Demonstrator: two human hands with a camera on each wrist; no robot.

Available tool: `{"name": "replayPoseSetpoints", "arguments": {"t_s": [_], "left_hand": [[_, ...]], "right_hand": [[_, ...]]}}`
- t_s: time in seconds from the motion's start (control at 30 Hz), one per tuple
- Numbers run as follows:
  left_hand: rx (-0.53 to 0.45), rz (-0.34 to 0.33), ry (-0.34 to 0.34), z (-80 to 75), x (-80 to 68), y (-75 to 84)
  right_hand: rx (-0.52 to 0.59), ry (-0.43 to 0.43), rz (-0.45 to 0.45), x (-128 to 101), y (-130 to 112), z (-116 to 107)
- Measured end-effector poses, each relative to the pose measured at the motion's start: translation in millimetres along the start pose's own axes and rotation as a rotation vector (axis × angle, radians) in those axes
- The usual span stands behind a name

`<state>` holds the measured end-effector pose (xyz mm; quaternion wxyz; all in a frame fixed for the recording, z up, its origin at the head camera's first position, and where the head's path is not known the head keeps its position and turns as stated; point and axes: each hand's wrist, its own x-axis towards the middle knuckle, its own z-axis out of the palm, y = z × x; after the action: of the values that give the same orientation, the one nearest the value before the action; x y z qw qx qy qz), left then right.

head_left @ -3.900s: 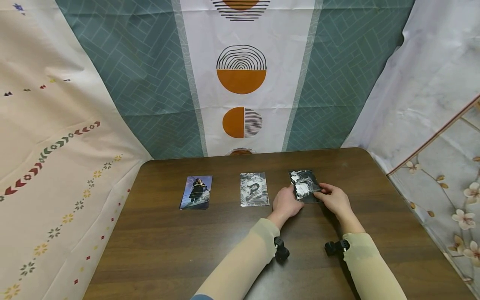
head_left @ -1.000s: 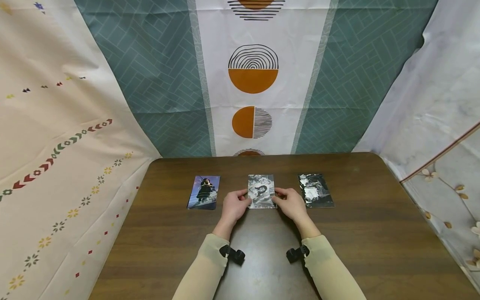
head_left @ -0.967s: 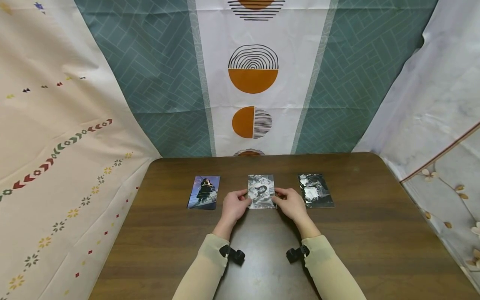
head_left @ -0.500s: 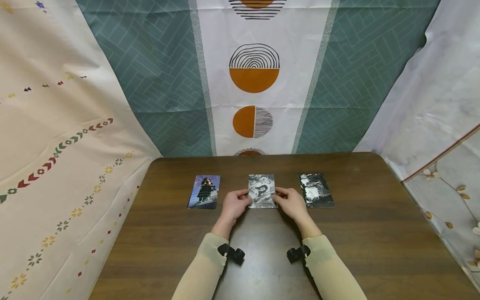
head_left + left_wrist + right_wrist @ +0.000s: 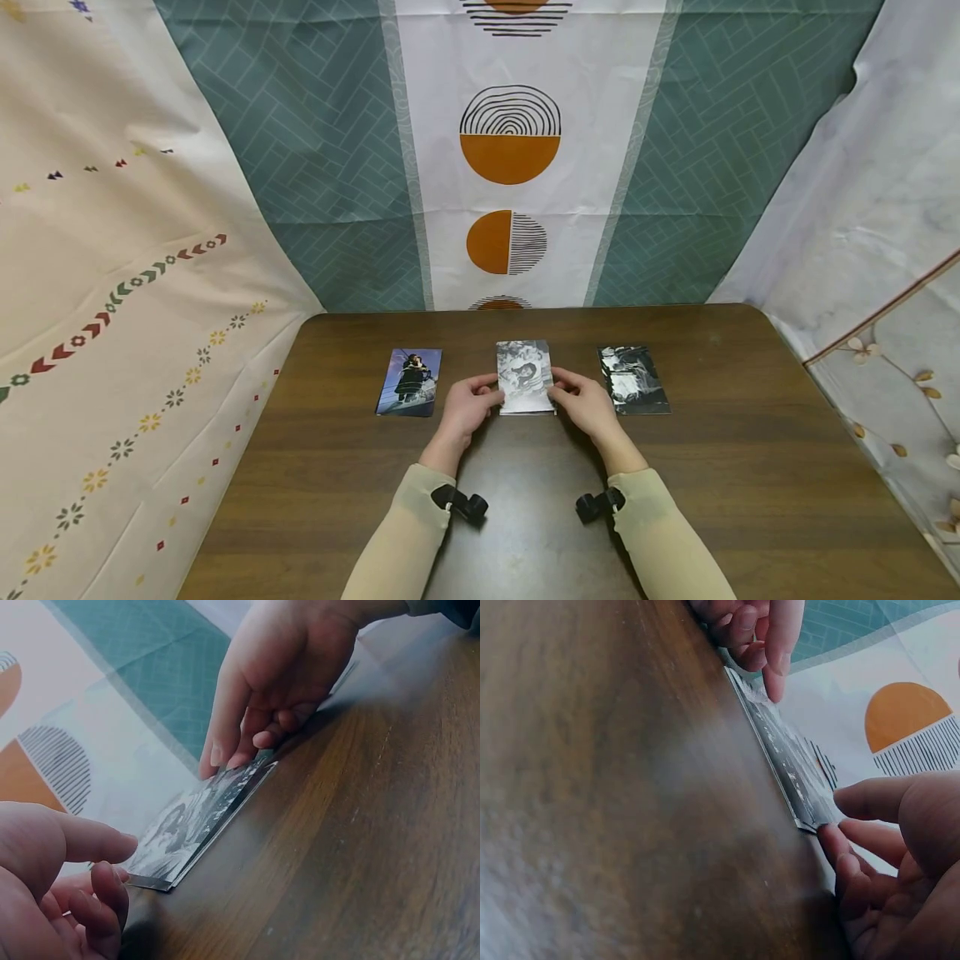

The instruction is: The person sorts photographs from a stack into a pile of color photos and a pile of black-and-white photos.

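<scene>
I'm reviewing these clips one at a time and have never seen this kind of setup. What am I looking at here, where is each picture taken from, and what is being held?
There is no machine: a person works with two bare hands, filmed by three worn cameras. The wide picture comes from a camera on the head, looking forward and down. The two close, low pictures come from small cameras strapped to each wrist, so each shows its own hand near the lens and the other hand opposite.

On the brown table lie three photo cards in a row: a colour card on the left, a dark black-and-white card on the right, and the middle black-and-white card between the hands. The left hand pinches its left edge and the right hand its right edge; its far end appears tilted up off the table. Patterned cloths hang behind.
</scene>
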<state>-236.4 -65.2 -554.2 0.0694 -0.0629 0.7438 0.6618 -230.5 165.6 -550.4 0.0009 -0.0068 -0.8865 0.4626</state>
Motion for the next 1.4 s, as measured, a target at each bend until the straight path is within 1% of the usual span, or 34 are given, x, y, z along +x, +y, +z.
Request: {"name": "replayPoseSetpoints", "arguments": {"t_s": [0.23,0.37,0.5,0.83,1.0,1.17,1.4], "left_hand": [[-0.069,0.028,-0.003,-0.8,0.3,-0.7],[-0.113,0.023,-0.009,-1.0,-0.6,-1.2],[-0.127,0.038,-0.022,-1.1,-2.4,-1.2],[-0.024,0.066,-0.040,-1.8,-4.1,-0.7],[-0.013,0.087,-0.050,-2.5,-4.4,-1.1],[-0.006,0.075,-0.054,-3.1,-5.0,-0.7],[-0.012,0.076,-0.053,-3.2,-4.7,-1.6]], "right_hand": [[0.075,-0.037,0.026,-0.6,0.0,-2.5],[0.112,-0.061,0.045,-1.6,-0.1,-3.6],[0.145,-0.071,0.056,-2.4,-1.1,-4.5],[0.169,-0.071,0.029,-2.7,-0.8,-6.7],[0.173,-0.077,0.043,-2.7,-0.4,-6.7],[0.162,-0.078,0.062,-3.5,-1.5,-6.7],[0.176,-0.078,0.050,-4.1,-1.4,-6.7]]}}
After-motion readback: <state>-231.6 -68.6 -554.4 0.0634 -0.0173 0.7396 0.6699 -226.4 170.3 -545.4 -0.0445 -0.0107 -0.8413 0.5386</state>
